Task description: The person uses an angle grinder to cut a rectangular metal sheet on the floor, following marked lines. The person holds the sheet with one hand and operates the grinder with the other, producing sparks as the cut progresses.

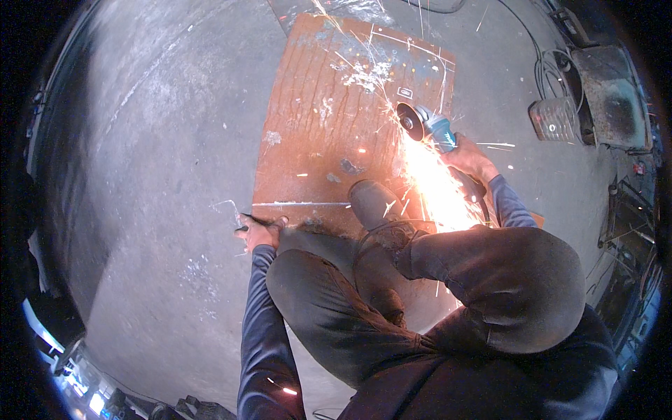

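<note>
— On concrete floor (161, 210), squatting over rusty steel plate (336, 119): right hand (470, 159) clamped round blue angle grinder (427, 127), disc biting near plate's right edge, sparks (434, 189) pouring back toward boot (374, 203).
— Left hand (260, 231)?
— Pressed at plate's near left corner, fingers closed on something thin and dark; kind unclear.
— Stage?
— Cut under way, by the look. Next calls for steady feed along chalk line (301, 204).
— Labels?
— Small white-outlined rectangular mark (404, 92) near far right corner; grey boxy machine (612, 98) beyond.

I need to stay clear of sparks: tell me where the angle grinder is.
In the head view, the angle grinder is right of centre, in the right hand, cutting at the rusty steel plate's right edge.
</note>
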The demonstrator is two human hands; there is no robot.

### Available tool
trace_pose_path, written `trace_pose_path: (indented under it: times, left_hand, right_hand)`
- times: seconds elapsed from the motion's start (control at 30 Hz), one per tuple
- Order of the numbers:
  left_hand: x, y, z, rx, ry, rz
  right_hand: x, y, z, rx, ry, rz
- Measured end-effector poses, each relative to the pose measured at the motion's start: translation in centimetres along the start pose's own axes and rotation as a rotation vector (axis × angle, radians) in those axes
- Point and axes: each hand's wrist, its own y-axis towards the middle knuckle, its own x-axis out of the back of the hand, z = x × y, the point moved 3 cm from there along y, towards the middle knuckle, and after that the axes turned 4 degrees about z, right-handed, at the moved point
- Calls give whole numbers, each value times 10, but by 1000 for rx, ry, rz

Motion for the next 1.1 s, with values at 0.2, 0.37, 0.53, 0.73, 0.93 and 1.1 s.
trace_pose_path:
  times: [0.2,0.37,0.53,0.73,0.93,1.1]
  left_hand:
    - [6,-6,8,38,-17,-16]
    - [6,-8,-1,1,-32,-14]
    - [5,-6,4,15,-34,-33]
    - [6,-7,-2,42,-13,-6]
    - [6,-7,-4,33,-15,0]
    - [7,-6,2,44,-13,-7]
  right_hand:
    - [-2,-10,23,19,45,55]
    - [0,-6,-1,-77,-22,85]
    - [-3,-18,14,-57,17,68]
    - [0,-20,5,-109,27,103]
    - [1,-25,7,-126,61,98]
    - [-10,-12,2,-67,91,67]
